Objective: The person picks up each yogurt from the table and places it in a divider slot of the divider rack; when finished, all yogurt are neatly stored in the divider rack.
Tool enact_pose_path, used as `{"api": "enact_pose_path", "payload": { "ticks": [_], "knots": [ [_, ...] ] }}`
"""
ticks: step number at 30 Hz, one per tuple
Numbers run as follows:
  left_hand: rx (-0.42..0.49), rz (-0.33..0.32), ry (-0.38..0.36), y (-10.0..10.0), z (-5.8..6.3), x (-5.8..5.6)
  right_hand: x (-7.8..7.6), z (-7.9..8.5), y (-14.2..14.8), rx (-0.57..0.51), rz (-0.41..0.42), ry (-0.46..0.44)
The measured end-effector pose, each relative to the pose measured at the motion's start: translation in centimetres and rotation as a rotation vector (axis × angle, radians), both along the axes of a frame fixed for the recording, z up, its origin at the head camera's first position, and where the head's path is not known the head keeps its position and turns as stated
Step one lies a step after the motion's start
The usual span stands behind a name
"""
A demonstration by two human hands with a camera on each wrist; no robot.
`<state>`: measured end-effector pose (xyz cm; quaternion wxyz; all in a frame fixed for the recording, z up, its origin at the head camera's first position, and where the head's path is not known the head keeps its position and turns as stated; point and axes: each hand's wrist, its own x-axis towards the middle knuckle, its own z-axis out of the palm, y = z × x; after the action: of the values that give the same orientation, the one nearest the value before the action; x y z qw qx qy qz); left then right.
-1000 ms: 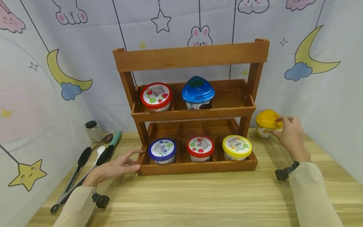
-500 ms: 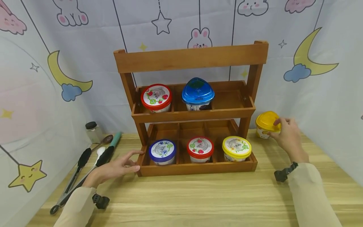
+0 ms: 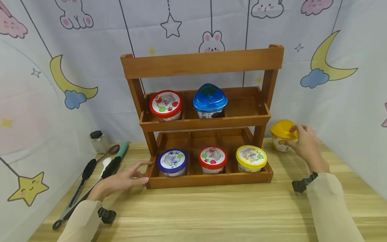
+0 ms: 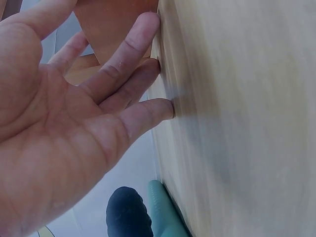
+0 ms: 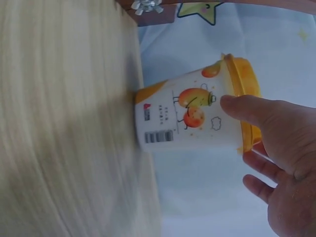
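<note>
At the right of the head view, my right hand (image 3: 305,144) pinches a tub-shaped cup with a yellow lid (image 3: 282,131), thumb on one side of the lid's rim and fingers on the other. In the right wrist view the cup (image 5: 192,111) bears fruit drawings and a barcode; its base is right at the tabletop, and it leans slightly. My left hand (image 3: 124,179) is spread at the left end of a two-tier wooden rack (image 3: 208,183), with thumb and index fingertips against its side. The left wrist view shows this left palm (image 4: 74,123) holding nothing.
The lower tier holds blue-lidded (image 3: 172,159), red-lidded (image 3: 213,158) and yellow-lidded (image 3: 251,157) tubs. Above are a red-lidded tub (image 3: 166,103) and a blue-topped cup (image 3: 210,99). Tongs (image 3: 87,169), spoons (image 3: 106,162) and a black-capped jar (image 3: 99,143) are at the left.
The head view has shifted slightly. The yellow-lidded cup has come slightly toward me in my right hand's pinch. My left hand stays at the rack's side.
</note>
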<state>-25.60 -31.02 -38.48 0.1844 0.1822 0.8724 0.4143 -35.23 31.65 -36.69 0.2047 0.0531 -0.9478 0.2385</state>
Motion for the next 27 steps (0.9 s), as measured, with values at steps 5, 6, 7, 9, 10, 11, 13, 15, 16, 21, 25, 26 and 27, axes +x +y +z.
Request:
{"api": "enact_pose_path", "payload": {
  "ticks": [5,6,7,9,10,11,13,15,16,21,25,26,27],
  "knots": [
    [-0.001,0.008,-0.005,0.0,-0.1,0.0,0.1,0.5,-0.1,0.018,0.006,0.009],
    [-0.001,0.01,-0.005,0.0,-0.1,0.0,0.2,0.6,-0.2,0.021,0.007,0.01],
    [-0.001,0.01,-0.005,0.0,-0.1,0.0,0.2,0.7,-0.2,0.02,0.009,0.011],
    [-0.002,0.013,-0.006,-0.1,-0.1,0.0,0.2,1.0,-0.3,0.014,0.017,0.016],
    [-0.003,0.016,-0.008,-0.1,-0.1,0.1,0.3,1.1,-0.3,0.009,0.02,0.018],
    [-0.006,0.018,-0.01,-0.1,-0.2,0.1,0.4,1.3,-0.3,0.004,0.024,0.022],
    [-0.007,0.017,-0.009,-0.1,-0.2,0.1,0.5,1.7,-0.3,-0.01,0.03,0.031],
    [-0.01,0.018,-0.008,-0.1,-0.2,0.1,0.7,2.2,-0.4,-0.023,0.036,0.046],
    [-0.013,0.021,-0.008,-0.1,-0.2,0.0,0.9,2.5,-0.4,-0.029,0.038,0.052],
    [-0.02,0.023,-0.006,-0.1,-0.2,-0.1,1.7,4.0,-1.0,-0.05,0.048,0.071],
    [-0.006,0.018,-0.009,-0.1,-0.2,-0.1,2.4,5.4,-1.4,-0.057,0.054,0.1],
    [-0.005,0.017,-0.009,0.0,-0.2,-0.1,2.7,5.8,-1.5,-0.057,0.056,0.112],
    [0.0,0.02,-0.012,0.0,-0.2,-0.1,2.9,6.2,-1.6,-0.057,0.057,0.126]
  ]
}}
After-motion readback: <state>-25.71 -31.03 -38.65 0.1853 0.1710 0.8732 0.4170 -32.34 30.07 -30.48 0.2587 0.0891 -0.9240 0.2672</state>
